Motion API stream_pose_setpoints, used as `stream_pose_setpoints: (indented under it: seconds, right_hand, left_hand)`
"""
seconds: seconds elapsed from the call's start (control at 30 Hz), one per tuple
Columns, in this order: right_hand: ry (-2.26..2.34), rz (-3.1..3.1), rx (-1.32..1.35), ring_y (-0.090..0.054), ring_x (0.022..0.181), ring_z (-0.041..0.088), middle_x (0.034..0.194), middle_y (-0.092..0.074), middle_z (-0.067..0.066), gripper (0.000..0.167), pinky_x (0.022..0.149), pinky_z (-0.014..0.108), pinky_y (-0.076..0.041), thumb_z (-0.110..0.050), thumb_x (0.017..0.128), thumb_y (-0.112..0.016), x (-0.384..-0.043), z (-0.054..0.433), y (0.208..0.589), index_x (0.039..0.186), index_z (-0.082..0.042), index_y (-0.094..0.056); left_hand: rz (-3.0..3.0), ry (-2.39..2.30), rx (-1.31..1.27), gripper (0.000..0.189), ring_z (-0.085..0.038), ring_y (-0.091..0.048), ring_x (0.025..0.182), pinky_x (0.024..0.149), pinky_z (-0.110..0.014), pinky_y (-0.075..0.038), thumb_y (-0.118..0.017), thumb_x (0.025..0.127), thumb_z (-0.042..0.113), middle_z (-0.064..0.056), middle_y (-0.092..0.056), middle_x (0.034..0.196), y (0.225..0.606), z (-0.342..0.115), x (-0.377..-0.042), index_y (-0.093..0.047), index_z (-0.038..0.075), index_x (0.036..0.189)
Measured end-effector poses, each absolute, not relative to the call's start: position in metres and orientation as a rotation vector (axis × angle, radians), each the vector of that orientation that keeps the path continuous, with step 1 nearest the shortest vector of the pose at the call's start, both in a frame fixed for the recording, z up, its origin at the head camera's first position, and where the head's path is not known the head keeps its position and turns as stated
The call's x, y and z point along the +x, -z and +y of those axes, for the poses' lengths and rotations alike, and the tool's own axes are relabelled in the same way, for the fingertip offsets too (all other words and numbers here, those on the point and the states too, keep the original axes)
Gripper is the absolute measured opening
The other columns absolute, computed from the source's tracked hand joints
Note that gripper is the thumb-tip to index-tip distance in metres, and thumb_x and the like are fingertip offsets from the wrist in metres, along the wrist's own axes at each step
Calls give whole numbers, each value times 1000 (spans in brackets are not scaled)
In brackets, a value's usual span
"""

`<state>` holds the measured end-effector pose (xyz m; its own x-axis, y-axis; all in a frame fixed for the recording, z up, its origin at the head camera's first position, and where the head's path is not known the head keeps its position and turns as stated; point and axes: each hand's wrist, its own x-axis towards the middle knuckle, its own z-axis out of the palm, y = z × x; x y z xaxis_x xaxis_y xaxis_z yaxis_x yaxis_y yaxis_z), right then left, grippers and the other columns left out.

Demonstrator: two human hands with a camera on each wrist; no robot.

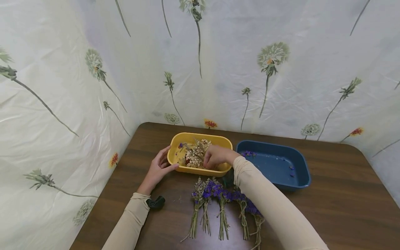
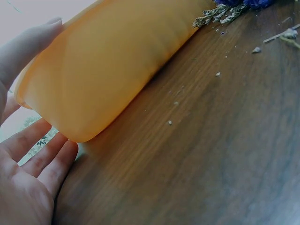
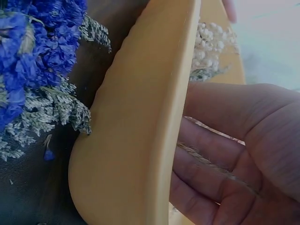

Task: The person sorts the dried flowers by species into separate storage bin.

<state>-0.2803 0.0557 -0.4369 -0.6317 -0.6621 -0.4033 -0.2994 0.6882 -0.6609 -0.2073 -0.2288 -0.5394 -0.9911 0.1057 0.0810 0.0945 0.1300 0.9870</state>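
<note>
At the left end of a yellow tub [image 1: 200,170] my left hand [image 1: 157,168] holds the corner, thumb on the front rim and fingers against the end wall. My right hand [image 1: 217,156] reaches inside over the right part of the tub. Its fingers are curled around the stems of a bunch of cream dried flowers [image 1: 194,156]; the tub wall hides the fingertips in the right wrist view. A piece of twine [image 3: 201,159] crosses those fingers. Small purple petals lie in the tub's left end.
Several tied bunches of purple dried flowers [image 1: 222,198] lie in front of the tub, some under the right forearm. A blue tub [image 1: 304,170] with a few purple bits stands at the right. Tiny scraps dot the wooden table [image 1: 175,222]; patterned curtains hang behind and left.
</note>
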Motion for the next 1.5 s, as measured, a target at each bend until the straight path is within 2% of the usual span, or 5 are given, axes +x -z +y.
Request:
stream_pose_setpoints:
  seconds: [0.97, 1.17, 1.27, 1.4, 1.5]
  right_hand:
    - [1174, 2728, -551, -72, 112, 31, 124, -75, 8, 41, 91, 47, -60, -42, 95, -74, -244, 212, 412, 127, -17, -73]
    - [1294, 2917, -328, -52, 140, 42, 148, -60, 13, 52, 108, 66, -44, -45, 95, -74, -217, 270, 427, 139, -18, -65]
    - [1422, 2972, -184, -38, 154, 25, 160, -49, 9, 60, 117, 69, -31, -38, 93, -78, -204, 300, 439, 148, -21, -58]
    - [1593, 2924, -13, -24, 157, 2, 169, -33, -11, 71, 129, 33, -25, -29, 96, -76, -186, 339, 462, 158, -32, -42]
    - [1819, 2731, 22, -30, 153, -1, 167, -32, -16, 73, 110, 3, -33, -19, 99, -71, -176, 358, 485, 162, -33, -34]
  left_hand:
    - [2399, -2051, 228, 74, -34, -52, 141, 102, -25, -53, -82, 90, 16, -14, -49, 154, 537, -226, -207, -45, 17, 155]
    - [2391, -2081, 247, 73, -36, -51, 141, 99, -19, -53, -81, 90, 13, -16, -49, 154, 540, -224, -207, -45, 14, 154]
    - [2394, -2083, 256, 73, -36, -50, 142, 99, -19, -52, -81, 90, 13, -15, -48, 155, 540, -224, -206, -45, 13, 154]
    - [2405, -2085, 265, 73, -36, -50, 143, 101, -23, -53, -81, 91, 12, -15, -47, 156, 538, -224, -205, -45, 12, 154]
    - [2409, -2090, 266, 73, -37, -49, 143, 102, -27, -54, -80, 91, 11, -17, -46, 157, 538, -225, -204, -44, 11, 155]
